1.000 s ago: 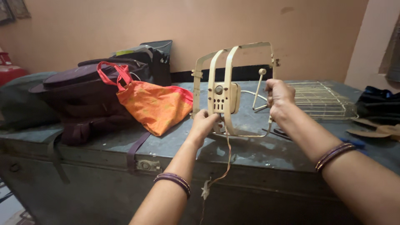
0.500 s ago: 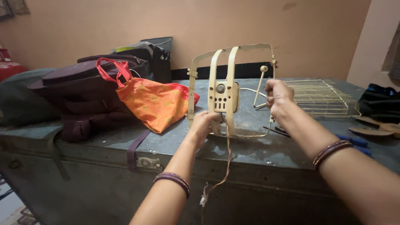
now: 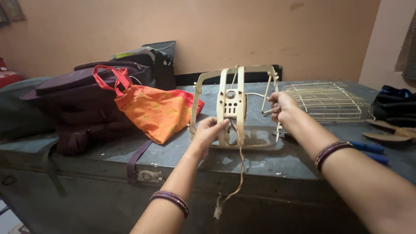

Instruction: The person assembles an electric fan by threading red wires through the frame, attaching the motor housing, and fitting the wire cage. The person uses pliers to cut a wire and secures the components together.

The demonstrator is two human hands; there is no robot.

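both hands [image 3: 208,130] grip cream fan frame [image 3: 234,106] on trunk [image 3: 182,151].

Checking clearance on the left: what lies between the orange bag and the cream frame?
Only bare grey trunk top between orange bag and cream frame, by the head view; left hand grips the frame's lower edge.

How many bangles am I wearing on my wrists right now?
2 bands of bangles show: one on the left wrist, low in the picture, and one on the right wrist. Each band may hold several thin bangles; I cannot tell.
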